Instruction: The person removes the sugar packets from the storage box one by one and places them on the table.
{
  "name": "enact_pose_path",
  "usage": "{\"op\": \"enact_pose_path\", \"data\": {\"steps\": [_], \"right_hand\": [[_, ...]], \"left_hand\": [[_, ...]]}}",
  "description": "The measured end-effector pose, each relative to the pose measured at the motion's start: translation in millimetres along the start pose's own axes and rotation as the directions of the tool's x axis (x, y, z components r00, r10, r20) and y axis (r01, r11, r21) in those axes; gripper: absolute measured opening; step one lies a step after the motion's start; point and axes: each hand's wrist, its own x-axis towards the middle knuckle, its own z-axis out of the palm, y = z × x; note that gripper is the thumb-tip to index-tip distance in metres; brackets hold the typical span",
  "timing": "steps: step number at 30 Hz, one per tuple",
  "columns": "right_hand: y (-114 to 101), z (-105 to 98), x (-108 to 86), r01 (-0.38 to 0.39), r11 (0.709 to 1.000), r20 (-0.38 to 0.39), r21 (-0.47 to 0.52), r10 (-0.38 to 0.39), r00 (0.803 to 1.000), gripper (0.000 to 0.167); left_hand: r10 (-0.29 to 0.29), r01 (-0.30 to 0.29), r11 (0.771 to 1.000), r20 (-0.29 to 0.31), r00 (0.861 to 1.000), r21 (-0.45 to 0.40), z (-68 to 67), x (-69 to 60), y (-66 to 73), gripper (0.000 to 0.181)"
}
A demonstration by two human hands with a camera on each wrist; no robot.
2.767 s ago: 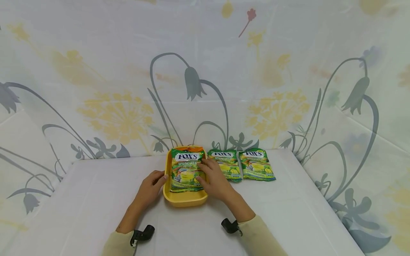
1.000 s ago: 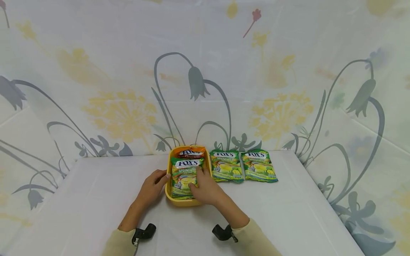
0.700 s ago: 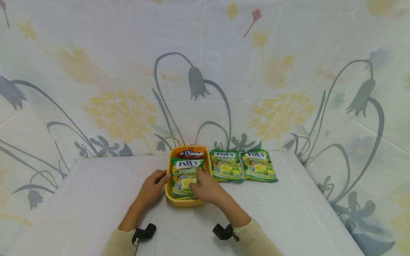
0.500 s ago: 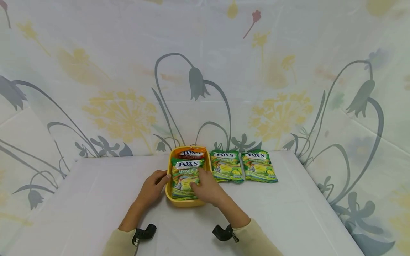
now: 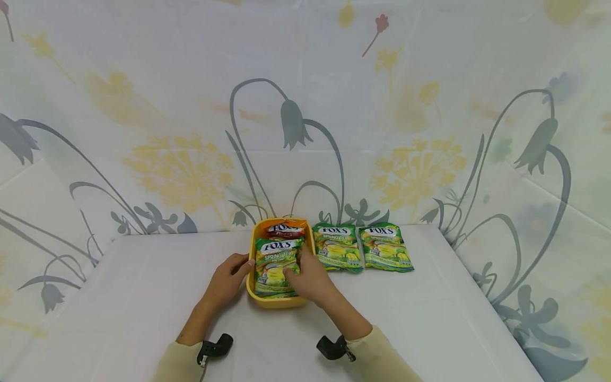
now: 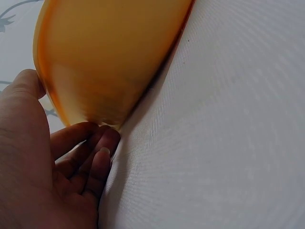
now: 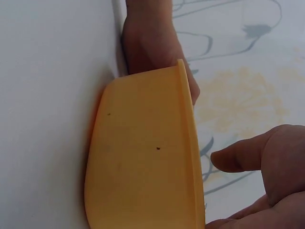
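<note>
A yellow plastic tub [image 5: 281, 304] stands on the white cloth. In it a green FOX'S Spring Tea candy bag [image 5: 273, 265] lies towards the near end, partly over an orange-red FOX'S Fruits bag [image 5: 285, 229]. My left hand [image 5: 226, 281] grips the tub's left side; in the left wrist view the thumb is at the rim and the fingers [image 6: 78, 136] touch the wall low down. My right hand [image 5: 312, 276] pinches the right edge of the green bag, thumb on its front, other fingers mostly hidden. The right wrist view shows the tub wall [image 7: 143, 152] blocking the bag.
Two more green Spring Tea bags, one [image 5: 337, 248] close to the tub's right side and another [image 5: 385, 247] beyond it, lie side by side on the white tablecloth [image 5: 458, 307]. A flower-printed sheet [image 5: 401, 116] hangs behind and along the sides.
The green bag has shifted nearer in the tub, uncovering the orange-red bag. Lately my right fingers moved to its right edge, and its top tilted. My left hand stays at the tub.
</note>
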Motion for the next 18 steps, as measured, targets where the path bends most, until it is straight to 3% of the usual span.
{"op": "enact_pose_path", "data": {"steps": [4,8,12,15,18], "right_hand": [[-0.8,0.5,-1.4,-0.043,0.999,0.027,-0.017,0.044,0.999,0.080],[0.8,0.5,-0.2,-0.045,0.999,0.058,0.006,0.044,0.997,0.072],[2.6,-1.5,1.9,-0.044,0.993,0.092,0.106,0.035,0.995,0.062],[3.2,-3.8,3.0,-0.074,0.983,0.089,0.168,0.060,0.994,0.057],[4.0,-4.5,3.3,-0.098,0.982,0.062,0.161,0.089,0.994,0.060]], "left_hand": [[0.001,-0.001,1.000,0.001,1.000,-0.006,0.5,0.3,-0.9,0.049],[0.002,-0.002,1.000,-0.001,1.000,-0.009,0.9,0.4,-2.1,0.050],[0.003,-0.003,1.000,-0.003,1.000,-0.012,0.6,0.5,-2.5,0.051],[0.000,0.000,1.000,0.000,1.000,-0.014,0.7,0.5,-2.4,0.050],[-0.001,0.001,1.000,0.002,1.000,-0.011,0.7,0.3,-2.4,0.050]]}}
